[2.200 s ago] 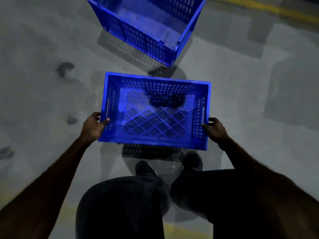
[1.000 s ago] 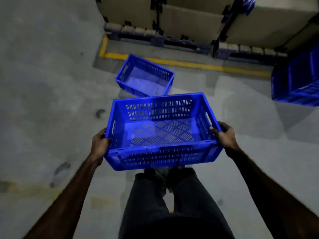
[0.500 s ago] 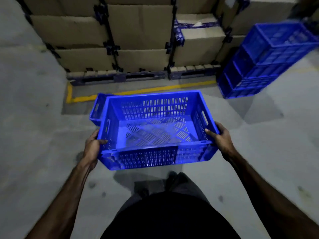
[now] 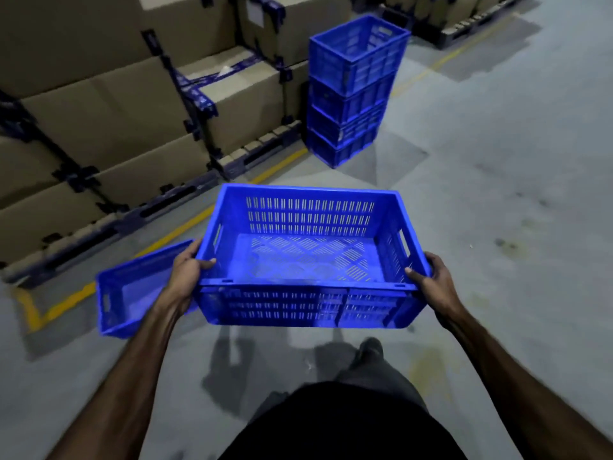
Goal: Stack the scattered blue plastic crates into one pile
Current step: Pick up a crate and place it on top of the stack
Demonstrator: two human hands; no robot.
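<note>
I carry an empty blue slotted crate (image 4: 308,260) level in front of me, above the floor. My left hand (image 4: 187,273) grips its left end at the rim, thumb inside. My right hand (image 4: 431,280) grips the right end the same way. A pile of several blue crates (image 4: 351,91) stands ahead, beside the cardboard boxes. Another single blue crate (image 4: 132,293) lies on the floor at my left, partly hidden behind my left arm and the carried crate.
Stacked cardboard boxes on pallets (image 4: 116,111) fill the left and back. A yellow floor line (image 4: 185,227) runs along them. More pallets (image 4: 464,24) stand at the far right. Grey concrete floor (image 4: 497,194) stretches to the right. My foot (image 4: 370,350) shows below the crate.
I lifted the crate off the floor and turned to the right with it. The crate pile has come nearer the middle of view; the loose floor crate has shifted to my left.
</note>
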